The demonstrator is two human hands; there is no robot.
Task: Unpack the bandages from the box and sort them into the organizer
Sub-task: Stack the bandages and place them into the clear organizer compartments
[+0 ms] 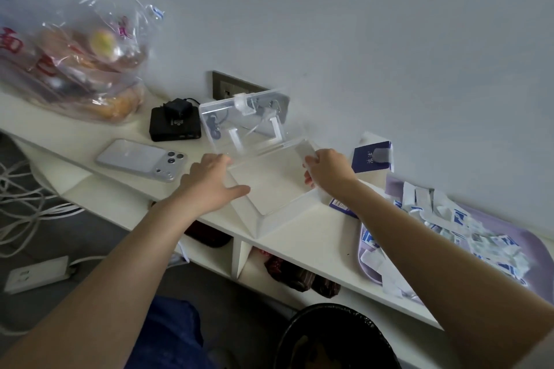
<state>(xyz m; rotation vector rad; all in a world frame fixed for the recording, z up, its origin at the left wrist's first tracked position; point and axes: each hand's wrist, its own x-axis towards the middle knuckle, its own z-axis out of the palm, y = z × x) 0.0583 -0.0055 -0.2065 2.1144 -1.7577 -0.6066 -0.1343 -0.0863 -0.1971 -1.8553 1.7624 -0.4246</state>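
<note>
left hand: fingers spread, flat on organizer's 9 o'clock wall, gripping nothing.
right hand: fingers curled on its 3 o'clock wall; can't tell if they pinch anything.
organizer: clear, lid up against wall, looks bare inside.
bandages: loose heap on tray, 4 o'clock of organizer.
box: blue, just beside my right hand at 3 o'clock.
risk: organizer overhangs shelf edge; my push could tip it off. Lid may drop shut. Right forearm near heap, could sweep bandages off.

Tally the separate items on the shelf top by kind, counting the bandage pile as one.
Clear organizer: 1
Phone: 1
Black box with plug: 1
Food bag: 1
Blue bandage box: 1
Purple tray: 1
Bandage pile: 1
Total: 7
</note>
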